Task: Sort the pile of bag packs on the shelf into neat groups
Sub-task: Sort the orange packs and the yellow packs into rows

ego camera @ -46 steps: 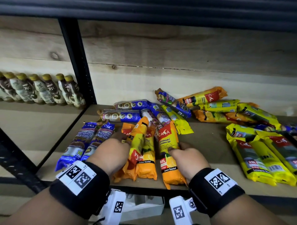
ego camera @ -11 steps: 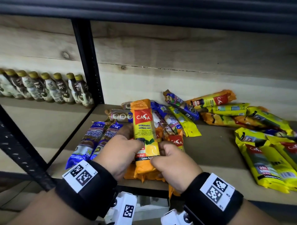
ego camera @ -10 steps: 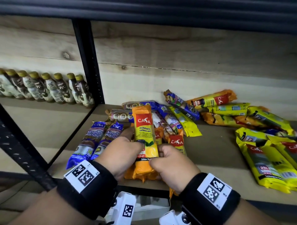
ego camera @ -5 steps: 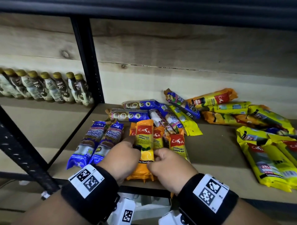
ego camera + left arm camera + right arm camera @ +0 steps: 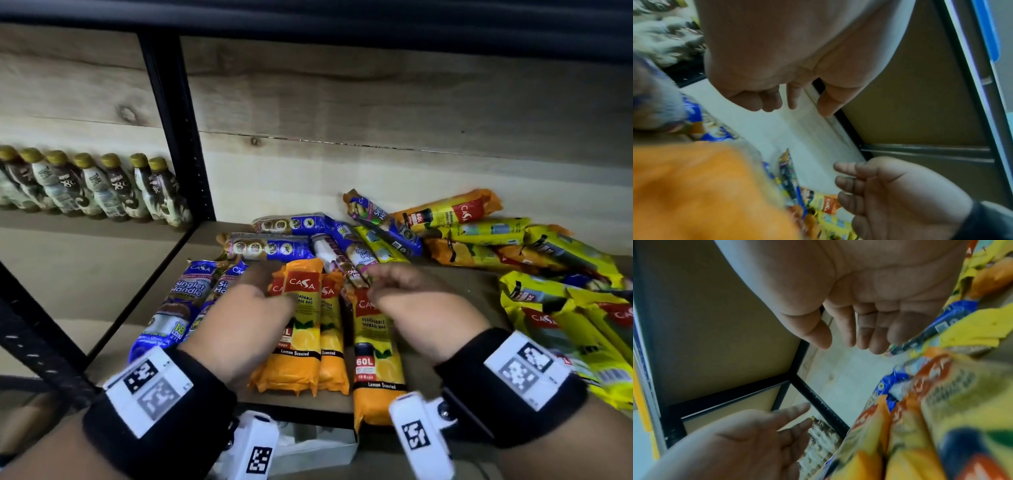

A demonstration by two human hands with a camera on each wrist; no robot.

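Observation:
Three orange Casa garbage-bag packs lie side by side at the shelf's front: the top pack (image 5: 303,325), one beside it (image 5: 331,342) and a longer one (image 5: 375,353) overhanging the edge. My left hand (image 5: 255,301) hovers over the top pack's left side with relaxed fingers and holds nothing. In the left wrist view the left hand (image 5: 793,105) is empty above a blurred orange pack (image 5: 694,186). My right hand (image 5: 394,287) hangs over the longer pack's top end; the right wrist view shows the right hand (image 5: 849,339) with loose, empty fingers.
Two blue Singlet Handle packs (image 5: 181,301) lie left of the orange ones. A mixed pile of blue, yellow and orange packs (image 5: 394,233) sits at the back. Yellow packs (image 5: 575,335) lie grouped at the right. A black post (image 5: 178,137) and bottles (image 5: 102,185) stand to the left.
Both hands lowered the lifted orange pack onto the orange group and let it go. They now hover just above the packs, empty.

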